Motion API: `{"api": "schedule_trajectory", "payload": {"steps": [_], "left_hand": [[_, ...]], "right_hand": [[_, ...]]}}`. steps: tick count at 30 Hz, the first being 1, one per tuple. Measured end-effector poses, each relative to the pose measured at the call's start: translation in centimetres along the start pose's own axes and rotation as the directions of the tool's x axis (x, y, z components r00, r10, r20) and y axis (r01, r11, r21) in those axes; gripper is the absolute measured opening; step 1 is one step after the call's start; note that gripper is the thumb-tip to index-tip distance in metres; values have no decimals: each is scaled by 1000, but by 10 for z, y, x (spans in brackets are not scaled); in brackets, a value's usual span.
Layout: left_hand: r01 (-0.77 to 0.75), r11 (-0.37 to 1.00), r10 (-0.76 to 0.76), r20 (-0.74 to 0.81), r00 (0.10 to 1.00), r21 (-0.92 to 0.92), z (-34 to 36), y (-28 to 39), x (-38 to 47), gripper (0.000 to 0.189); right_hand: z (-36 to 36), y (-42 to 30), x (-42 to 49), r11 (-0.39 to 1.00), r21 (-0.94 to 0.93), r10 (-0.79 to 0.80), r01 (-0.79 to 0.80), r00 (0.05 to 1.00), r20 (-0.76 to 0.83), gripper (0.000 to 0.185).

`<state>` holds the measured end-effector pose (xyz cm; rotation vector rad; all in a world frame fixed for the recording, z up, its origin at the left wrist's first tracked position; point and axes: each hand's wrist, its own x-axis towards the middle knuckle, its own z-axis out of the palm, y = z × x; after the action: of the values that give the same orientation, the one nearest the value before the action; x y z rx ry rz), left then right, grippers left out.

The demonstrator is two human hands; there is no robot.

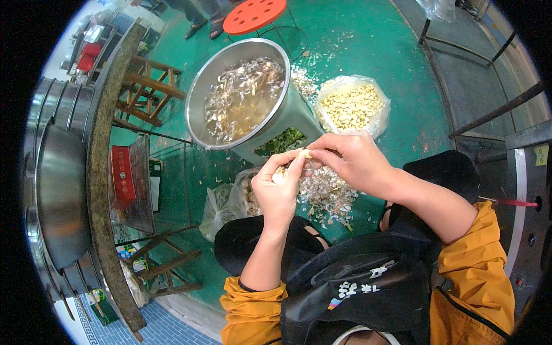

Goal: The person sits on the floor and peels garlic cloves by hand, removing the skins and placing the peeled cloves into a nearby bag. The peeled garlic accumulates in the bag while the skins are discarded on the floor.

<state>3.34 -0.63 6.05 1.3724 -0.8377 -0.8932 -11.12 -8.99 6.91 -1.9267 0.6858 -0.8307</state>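
Note:
Between my fingertips is a pale garlic clove (pixel 305 153). My left hand (pixel 276 189) pinches it from the left, with more garlic (pixel 279 174) tucked in its palm. From the other side, the thumb and forefinger of my right hand (pixel 355 159) grip the same clove. Beyond my hands, a steel basin (pixel 192 125) of murky water holds floating garlic skins (pixel 241 79) and cloves. To its right, a clear plastic bag (pixel 381 120) is filled with peeled garlic cloves (pixel 353 105). Garlic skins (pixel 327 189) lie heaped on the floor below my hands.
The basin rests on a pale green support (pixel 308 112) with leafy greens (pixel 282 140) showing in its opening. Plastic bags (pixel 217 207) stand by my left knee. A red stool (pixel 254 16) and a person's feet (pixel 207 28) are behind. A wooden table edge (pixel 108 129) runs along the left.

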Motion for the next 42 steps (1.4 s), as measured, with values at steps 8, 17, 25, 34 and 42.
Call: {"api": "schedule_trajectory", "payload": {"steps": [8, 17, 25, 34, 42], "left_hand": [[135, 980, -116, 133, 984, -146, -5, -2, 3, 16], [34, 999, -34, 4, 999, -6, -3, 0, 1, 11], [0, 974, 2, 10, 1000, -224, -3, -1, -1, 9], [280, 955, -265, 136, 955, -102, -9, 5, 2, 16], [451, 782, -308, 362, 880, -430, 4, 11, -2, 40]], "right_hand": [[-2, 0, 1, 995, 3, 103, -103, 995, -5, 13], [-3, 2, 2, 825, 412, 285, -388, 914, 289, 17], [3, 2, 2, 650, 610, 290, -453, 890, 352, 18], [-1, 4, 3, 859, 448, 214, -249, 968, 128, 21], [12, 1, -2, 908, 391, 158, -148, 987, 6, 22]]}}
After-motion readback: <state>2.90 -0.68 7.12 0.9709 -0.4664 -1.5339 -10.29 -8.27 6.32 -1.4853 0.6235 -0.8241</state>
